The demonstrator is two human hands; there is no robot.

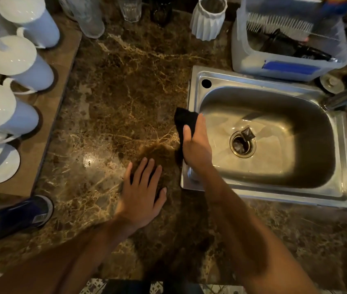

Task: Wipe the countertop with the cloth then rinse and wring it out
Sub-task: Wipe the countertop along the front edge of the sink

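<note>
Fingers (187, 132) of the right hand (195, 145) curl round the black cloth (184, 119), which sticks out past them at the sink (193, 85) rim; the left hand (142, 196) lies flat and open on the surface (115, 92). Probably wiping done: carry the cloth under the tap (346, 98), keeping the grip firm.

A home kitchen: marble countertop (126, 92), steel sink (274, 187), white jugs (20, 62).

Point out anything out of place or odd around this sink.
A small dark scrap lies at the edge of the sink's drain, where it could block it. On the countertop, nothing is spilled or tipped. The right hand grips the black cloth.
</note>
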